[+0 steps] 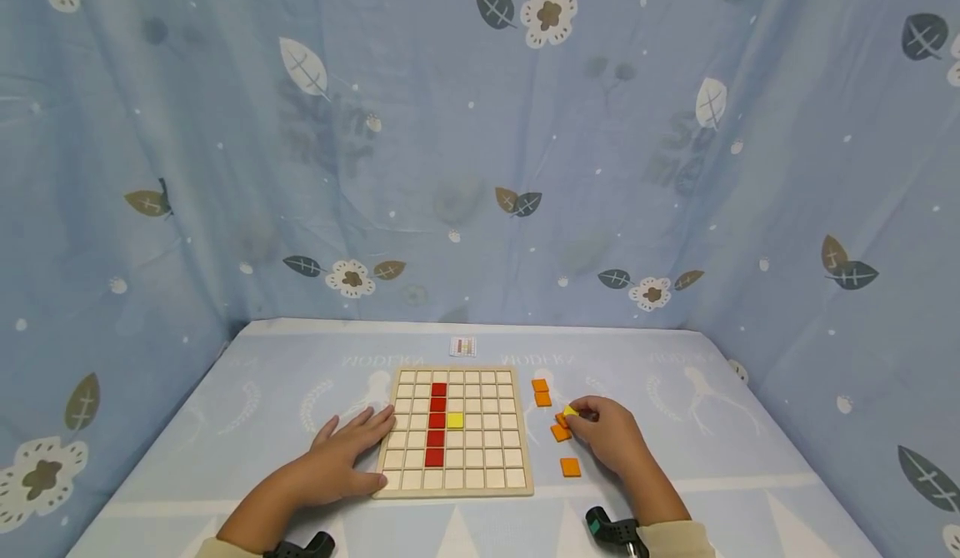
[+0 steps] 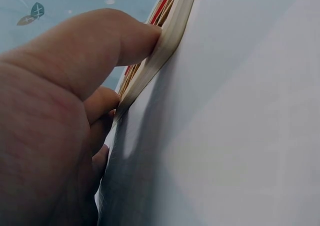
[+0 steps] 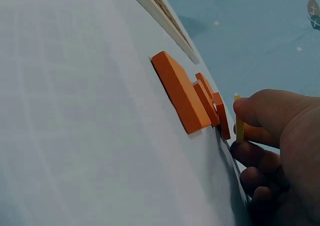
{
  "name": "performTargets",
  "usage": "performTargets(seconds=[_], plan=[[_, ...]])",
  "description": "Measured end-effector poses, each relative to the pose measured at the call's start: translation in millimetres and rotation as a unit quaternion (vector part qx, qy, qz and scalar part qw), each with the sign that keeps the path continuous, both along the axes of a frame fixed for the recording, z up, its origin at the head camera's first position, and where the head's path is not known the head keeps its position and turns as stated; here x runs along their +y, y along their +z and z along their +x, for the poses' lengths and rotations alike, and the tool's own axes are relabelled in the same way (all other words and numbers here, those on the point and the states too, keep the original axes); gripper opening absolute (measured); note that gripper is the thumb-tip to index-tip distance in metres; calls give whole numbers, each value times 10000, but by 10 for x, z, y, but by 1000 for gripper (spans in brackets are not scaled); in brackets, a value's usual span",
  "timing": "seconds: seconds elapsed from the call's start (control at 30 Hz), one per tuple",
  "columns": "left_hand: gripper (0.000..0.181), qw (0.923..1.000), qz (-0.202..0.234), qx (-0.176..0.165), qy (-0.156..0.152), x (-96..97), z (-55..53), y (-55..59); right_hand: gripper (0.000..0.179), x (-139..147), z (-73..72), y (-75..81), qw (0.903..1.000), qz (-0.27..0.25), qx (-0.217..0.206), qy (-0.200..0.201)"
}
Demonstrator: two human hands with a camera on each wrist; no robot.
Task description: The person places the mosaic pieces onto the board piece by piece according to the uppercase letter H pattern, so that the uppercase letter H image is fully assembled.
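A wooden grid board (image 1: pixel 487 493) lies on the table, with a column of red tiles (image 1: pixel 437 420) and one yellow tile (image 1: pixel 455 420) beside the column. My left hand (image 1: pixel 333 465) rests along the board's left edge, fingers stretched and thumb at the lower corner. In the left wrist view the thumb (image 2: pixel 135 38) touches the wooden rim (image 2: pixel 170 40). To the right of the board, my right hand (image 1: pixel 609 431) pinches another yellow tile (image 3: pixel 239 121) between thumb and fingertips, close over several orange tiles (image 1: pixel 561 433).
One orange tile (image 1: pixel 571 467) lies nearer the front, and two more orange tiles (image 1: pixel 541 391) sit farther back by the board's right side. A small printed card (image 1: pixel 462 346) lies behind the board. A patterned blue curtain (image 1: pixel 480 141) surrounds the table's back and sides.
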State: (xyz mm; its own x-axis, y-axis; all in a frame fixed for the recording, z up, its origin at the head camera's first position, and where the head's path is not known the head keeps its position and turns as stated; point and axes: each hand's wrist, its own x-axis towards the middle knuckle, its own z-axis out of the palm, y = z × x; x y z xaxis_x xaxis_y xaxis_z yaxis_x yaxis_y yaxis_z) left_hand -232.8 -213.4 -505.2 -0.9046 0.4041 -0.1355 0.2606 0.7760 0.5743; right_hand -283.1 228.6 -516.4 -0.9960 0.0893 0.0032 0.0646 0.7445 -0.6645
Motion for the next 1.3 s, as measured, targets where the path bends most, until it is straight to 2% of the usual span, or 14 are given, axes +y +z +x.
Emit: performTargets(seconds=[0.27, 0.5, 0.7, 0.93, 1.3], plan=[[93, 10000, -16, -67, 7, 12, 26, -47, 25, -114, 54, -5, 9999, -124, 59, 80], [93, 10000, -10, -9, -5, 11, 36, -20, 26, -366, 66, 125, 9969, -306, 409, 591], [93, 10000, -49, -12, 18, -5, 30, -11, 22, -631, 62, 170, 9930, -157, 574, 1016], [93, 10000, -17, 20, 39, -4, 29, -2, 22, -922, 36, 215, 9873, -195, 579, 1463], [93, 10000, 30, 55, 46, 12, 26, 5, 23, -1260, 3, 190, 9871, -215, 274, 1560]])
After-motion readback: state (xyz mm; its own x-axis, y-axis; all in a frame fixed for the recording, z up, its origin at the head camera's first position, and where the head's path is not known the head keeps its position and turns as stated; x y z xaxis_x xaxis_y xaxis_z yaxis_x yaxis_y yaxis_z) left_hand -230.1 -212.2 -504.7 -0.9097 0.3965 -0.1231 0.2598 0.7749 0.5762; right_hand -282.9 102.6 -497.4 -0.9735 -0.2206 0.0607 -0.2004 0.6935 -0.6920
